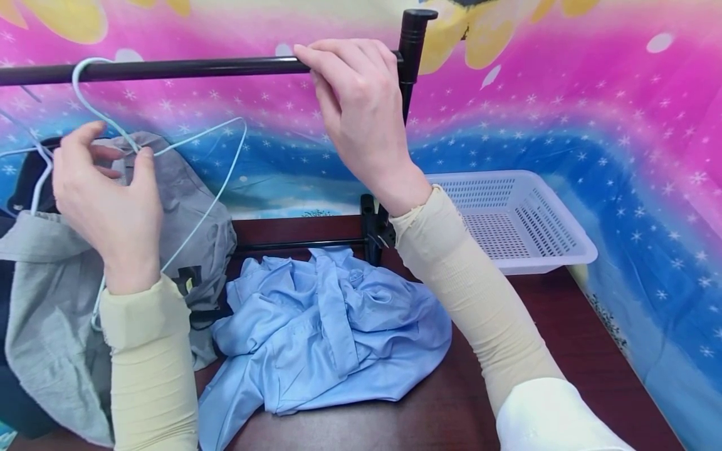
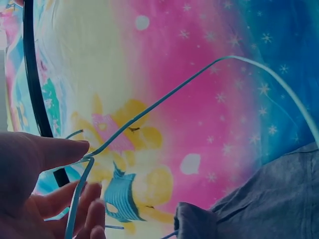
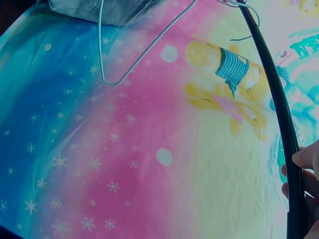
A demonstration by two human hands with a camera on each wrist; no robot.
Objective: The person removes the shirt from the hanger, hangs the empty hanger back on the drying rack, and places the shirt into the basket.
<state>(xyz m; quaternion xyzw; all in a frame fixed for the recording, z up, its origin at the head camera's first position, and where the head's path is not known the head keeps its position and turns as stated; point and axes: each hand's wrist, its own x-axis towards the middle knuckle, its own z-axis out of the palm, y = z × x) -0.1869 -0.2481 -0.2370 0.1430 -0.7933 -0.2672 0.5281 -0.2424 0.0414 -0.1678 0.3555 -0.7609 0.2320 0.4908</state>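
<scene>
A light-blue wire hanger [image 1: 237,160] hooks over the black rail [image 1: 197,67] of a clothes rack, with no garment on it. My left hand [image 1: 109,194] pinches it at the neck just under the hook; in the left wrist view the thumb [image 2: 65,152] lies against the twisted wire. Near the rack's upright, my right hand [image 1: 361,100] grips the rail, and the right wrist view shows thumb and fingers around it. A crumpled light-blue shirt [image 1: 333,326] lies on the table below. Grey garments [image 1: 53,313] hang to the left, partly behind my left arm.
A white perforated plastic basket [image 1: 564,250] stands at the back right of the dark red-brown table [image 1: 429,413]. The rack's black upright [image 1: 414,44] rises beside my right hand. A colourful patterned cloth [image 1: 648,156] covers the wall behind. Another hanger [image 1: 39,181] holds a grey garment at far left.
</scene>
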